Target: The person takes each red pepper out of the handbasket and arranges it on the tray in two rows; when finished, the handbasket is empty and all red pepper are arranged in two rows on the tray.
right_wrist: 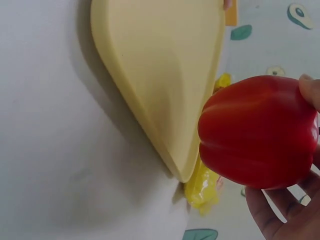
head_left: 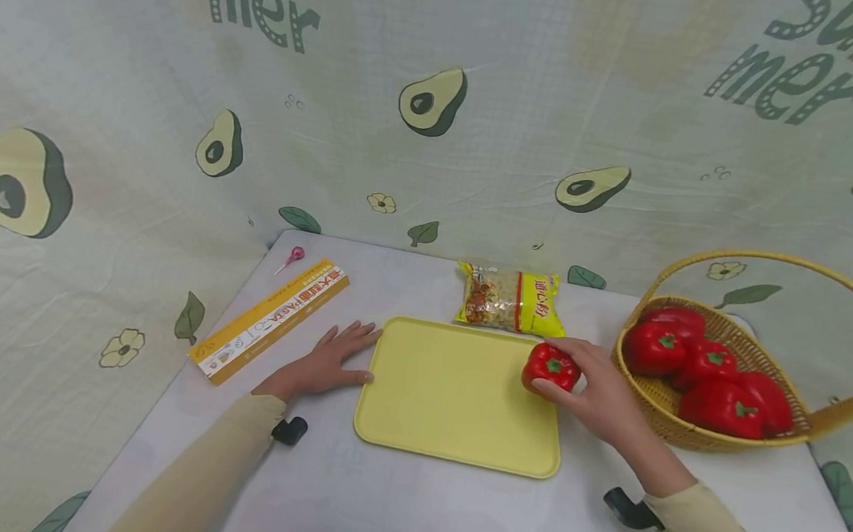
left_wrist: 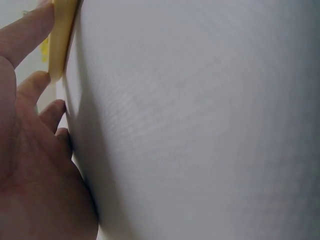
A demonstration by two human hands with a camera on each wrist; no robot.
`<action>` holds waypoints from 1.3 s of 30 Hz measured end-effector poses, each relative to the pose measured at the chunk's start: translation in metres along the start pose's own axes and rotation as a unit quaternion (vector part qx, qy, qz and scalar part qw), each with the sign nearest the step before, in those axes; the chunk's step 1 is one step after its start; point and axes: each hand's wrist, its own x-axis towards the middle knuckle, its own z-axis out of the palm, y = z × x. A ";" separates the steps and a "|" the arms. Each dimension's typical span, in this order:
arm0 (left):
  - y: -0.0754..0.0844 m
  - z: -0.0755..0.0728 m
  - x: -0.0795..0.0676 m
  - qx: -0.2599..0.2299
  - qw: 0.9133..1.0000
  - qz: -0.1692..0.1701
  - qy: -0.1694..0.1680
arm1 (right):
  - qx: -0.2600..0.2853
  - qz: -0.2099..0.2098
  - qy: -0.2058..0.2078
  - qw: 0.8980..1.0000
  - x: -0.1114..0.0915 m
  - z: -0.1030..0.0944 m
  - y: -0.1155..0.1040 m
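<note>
The red pepper (head_left: pixel 550 368) sits at the right edge of the yellow tray (head_left: pixel 453 402), which otherwise holds nothing I can see. The right hand (head_left: pixel 600 397) curls around it, fingertips (right_wrist: pixel 311 92) on its skin. The wicker basket (head_left: pixel 813 422) just beside holds what look like four more peppers (head_left: pixel 711 380). The left hand (head_left: pixel 324 365) lies flat, fingers straight, against the tray's left rim. A pasta bag (head_left: pixel 511 299) and a long box (head_left: pixel 269 320) lie on the pale table (head_left: pixel 415 507), avocado-print cloth (head_left: pixel 483 120) behind.

table (head_left: pixel 392 505) – white | on it: yellow tray (head_left: pixel 453 402), pasta box (head_left: pixel 269 320), noodle bag (head_left: pixel 511 299), wicker basket (head_left: pixel 730 423), perhaps a lollipop (head_left: pixel 292 257)
</note>
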 end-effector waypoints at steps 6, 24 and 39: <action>0.000 0.000 0.000 0.003 1.000 -0.001 0.000 | 0.011 -0.016 -0.001 1.000 0.007 0.009 -0.006; -0.002 0.001 0.001 0.007 1.000 -0.002 0.003 | 0.045 -0.039 -0.008 0.998 0.024 0.033 -0.026; -0.005 0.003 0.002 0.010 1.000 -0.006 0.000 | 0.056 -0.060 -0.029 0.996 0.039 0.052 -0.042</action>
